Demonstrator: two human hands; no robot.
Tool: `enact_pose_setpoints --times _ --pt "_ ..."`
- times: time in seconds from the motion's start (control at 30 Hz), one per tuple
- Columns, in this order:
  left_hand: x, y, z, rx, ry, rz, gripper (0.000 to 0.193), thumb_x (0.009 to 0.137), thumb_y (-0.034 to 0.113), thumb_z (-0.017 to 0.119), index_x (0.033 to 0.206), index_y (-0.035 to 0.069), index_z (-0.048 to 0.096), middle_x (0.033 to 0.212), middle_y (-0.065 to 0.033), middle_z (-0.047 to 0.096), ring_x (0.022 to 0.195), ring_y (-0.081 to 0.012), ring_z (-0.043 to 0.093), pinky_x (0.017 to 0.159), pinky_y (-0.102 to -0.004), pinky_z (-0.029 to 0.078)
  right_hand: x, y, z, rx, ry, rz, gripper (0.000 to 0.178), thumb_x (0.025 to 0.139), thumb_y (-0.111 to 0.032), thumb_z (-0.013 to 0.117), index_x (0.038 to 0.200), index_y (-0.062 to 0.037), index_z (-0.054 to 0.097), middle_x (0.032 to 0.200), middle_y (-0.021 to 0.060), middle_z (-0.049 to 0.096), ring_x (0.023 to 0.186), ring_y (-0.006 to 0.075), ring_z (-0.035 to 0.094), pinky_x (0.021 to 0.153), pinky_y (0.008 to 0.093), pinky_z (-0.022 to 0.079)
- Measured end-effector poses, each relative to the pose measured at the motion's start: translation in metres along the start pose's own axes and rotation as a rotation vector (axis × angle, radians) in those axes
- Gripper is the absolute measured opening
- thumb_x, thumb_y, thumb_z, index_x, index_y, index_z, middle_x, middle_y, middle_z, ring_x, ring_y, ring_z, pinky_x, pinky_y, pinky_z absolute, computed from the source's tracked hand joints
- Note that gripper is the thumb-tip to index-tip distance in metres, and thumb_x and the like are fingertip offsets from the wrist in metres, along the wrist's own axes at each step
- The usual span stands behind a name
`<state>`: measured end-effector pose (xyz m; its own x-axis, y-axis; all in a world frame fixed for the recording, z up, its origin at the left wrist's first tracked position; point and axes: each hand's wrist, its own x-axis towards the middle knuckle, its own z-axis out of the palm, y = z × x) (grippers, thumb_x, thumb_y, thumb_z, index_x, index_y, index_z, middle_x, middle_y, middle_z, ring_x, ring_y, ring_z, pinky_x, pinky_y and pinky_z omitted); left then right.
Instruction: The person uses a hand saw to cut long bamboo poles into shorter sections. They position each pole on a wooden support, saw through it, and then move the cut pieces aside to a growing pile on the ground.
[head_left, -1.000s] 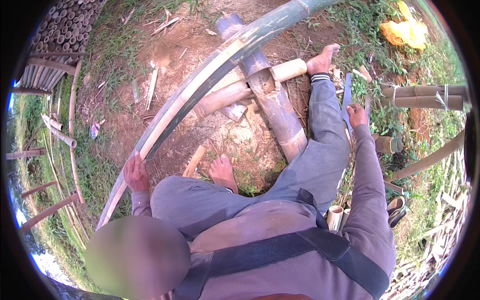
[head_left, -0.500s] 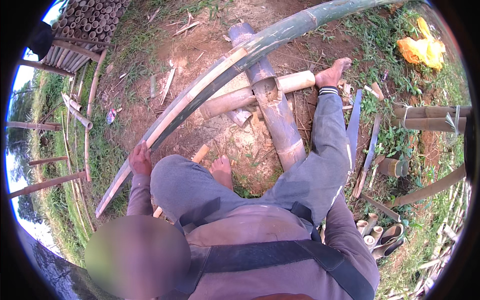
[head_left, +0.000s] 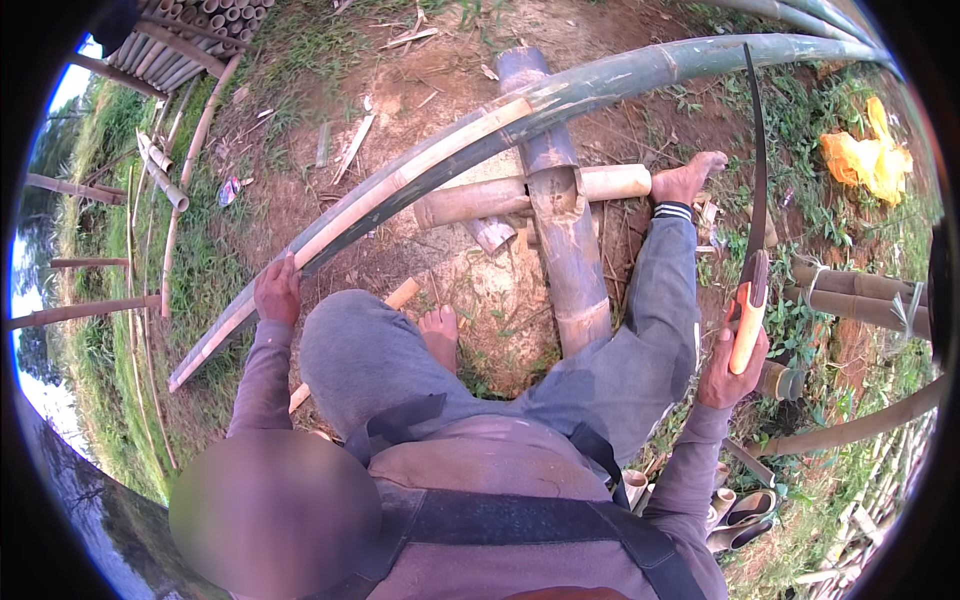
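Note:
I sit on bare earth with a long split bamboo pole (head_left: 470, 150) running across my front, from lower left to upper right. My left hand (head_left: 277, 290) grips the pole near its lower end. The pole rests over a thick bamboo log (head_left: 562, 240) and a shorter cross log (head_left: 500, 198). My right hand (head_left: 733, 368) is raised at my right side, shut on the orange handle of a long knife (head_left: 752, 210). Its thin dark blade points up and away from me. My right foot (head_left: 690, 176) presses near the cross log, and my left foot (head_left: 440, 335) is tucked in.
A stack of cut bamboo tubes (head_left: 205, 22) lies at the top left. A yellow bag (head_left: 865, 160) sits on the grass at the right, above tied bamboo sections (head_left: 860, 285). Sandals (head_left: 740, 512) and short bamboo pieces lie by my right hip. Chips litter the earth.
The knife lay on the ground at my right half a second ago; my right hand now holds it raised, blade upward. My left hand stays on the pole.

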<state>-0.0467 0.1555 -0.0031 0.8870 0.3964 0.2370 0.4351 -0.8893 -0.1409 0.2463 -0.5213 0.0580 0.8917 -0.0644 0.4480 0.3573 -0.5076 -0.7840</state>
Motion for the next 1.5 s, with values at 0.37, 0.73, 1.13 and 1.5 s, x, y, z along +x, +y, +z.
enact_pose_setpoints --times 0.37,0.73,1.13,1.5 --pt "0.004 -0.001 -0.008 -0.016 -0.075 -0.043 0.048 0.091 0.020 0.076 0.138 0.011 0.069 0.118 -0.0124 0.072 0.111 -0.0338 0.068 0.101 -0.0457 0.051 0.023 -0.088 0.138 0.302 -0.314 -0.163 0.044 0.099 -0.013 0.076 0.136 0.0062 0.062 0.130 0.0177 0.068 0.118 0.0247 0.068 0.101 0.0371 0.054" --pt "0.001 0.000 -0.010 0.012 -0.061 -0.021 0.047 0.092 0.020 0.076 0.137 0.011 0.069 0.119 -0.0143 0.071 0.111 -0.0349 0.067 0.099 -0.0458 0.052 0.036 -0.079 0.137 0.265 -0.431 -0.161 0.045 0.097 -0.013 0.077 0.135 0.0064 0.064 0.132 0.0186 0.070 0.120 0.0280 0.069 0.105 0.0386 0.052" --pt "0.005 0.004 -0.018 -0.009 -0.034 0.017 0.050 0.089 0.018 0.078 0.138 0.011 0.069 0.112 -0.0110 0.071 0.105 -0.0333 0.067 0.095 -0.0446 0.052 0.039 -0.087 0.124 0.262 -0.497 -0.078 0.042 0.097 -0.009 0.074 0.135 0.0065 0.065 0.132 0.0186 0.070 0.122 0.0272 0.068 0.106 0.0376 0.052" --pt "0.002 0.001 -0.014 0.007 0.015 0.058 0.050 0.089 0.016 0.078 0.137 0.011 0.070 0.112 -0.0089 0.072 0.102 -0.0308 0.067 0.093 -0.0435 0.052 0.043 -0.090 0.125 0.176 -0.515 -0.148 0.041 0.096 -0.007 0.073 0.135 0.0061 0.064 0.130 0.0183 0.071 0.119 0.0265 0.069 0.104 0.0374 0.053"
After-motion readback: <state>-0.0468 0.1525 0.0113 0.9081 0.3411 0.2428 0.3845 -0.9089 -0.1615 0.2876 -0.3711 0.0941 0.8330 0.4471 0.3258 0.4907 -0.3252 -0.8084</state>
